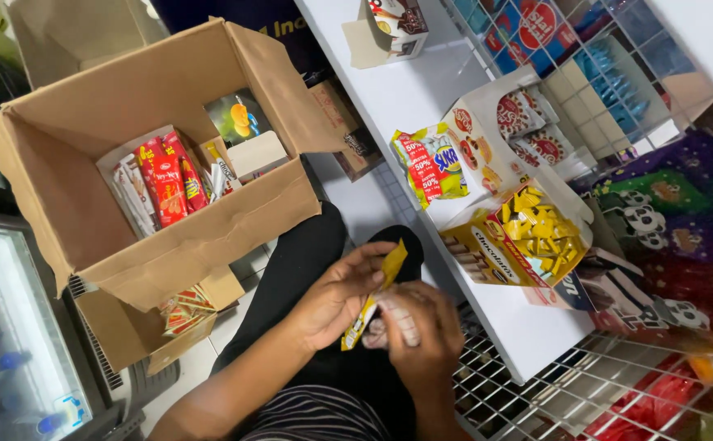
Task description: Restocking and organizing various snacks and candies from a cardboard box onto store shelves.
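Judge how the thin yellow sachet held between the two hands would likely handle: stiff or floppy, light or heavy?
The yellow sachet looks thin and bends between the left hand and right hand, so probably floppy. Its slim shape suggests it is light. The glossy wrapper may be slightly slippery.

Bright, even indoor light falls from above, glaring off the flat white shelf board [422, 90]. Soft shadow fills the open brown cardboard box [87, 155]. Edges bend with wide-angle distortion; the corners blur slightly.

a small shop: snack display boxes [528, 237] on a white shelf [422, 98], drinks fridge [13, 343].
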